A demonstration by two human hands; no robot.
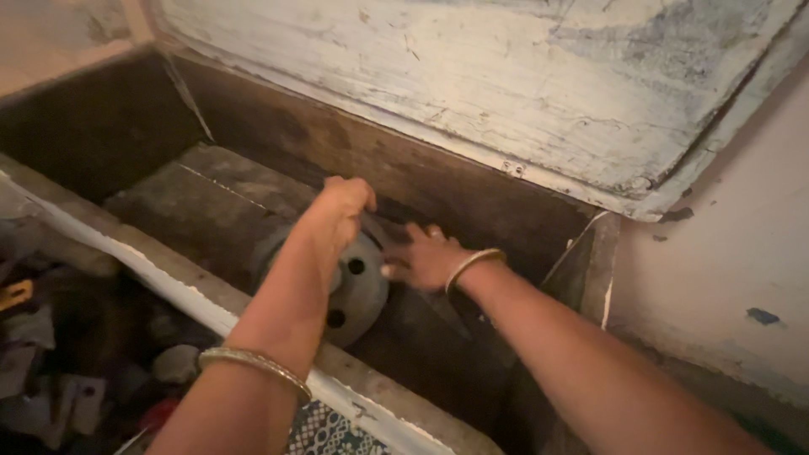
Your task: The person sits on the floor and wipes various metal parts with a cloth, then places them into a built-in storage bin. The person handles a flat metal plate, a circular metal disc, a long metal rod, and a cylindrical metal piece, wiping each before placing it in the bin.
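I take this for a home storeroom: just beyond my fingers point(417, 238) stands an old wooden chest point(253, 181), its peeling white lid point(472, 76) propped against a plastered wall point(725, 270).

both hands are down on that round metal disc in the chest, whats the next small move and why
Probably close both hands firmly on the round grey metal disc with holes: the left hand lies over its top edge, the right hand spreads at its side, grip unclear.

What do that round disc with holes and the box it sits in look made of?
Disc: probably metal, dull grey, smooth with clean round holes. Box: looks like wood, dark and worn; its raised lid carries chipped, scuffed whitish paint.
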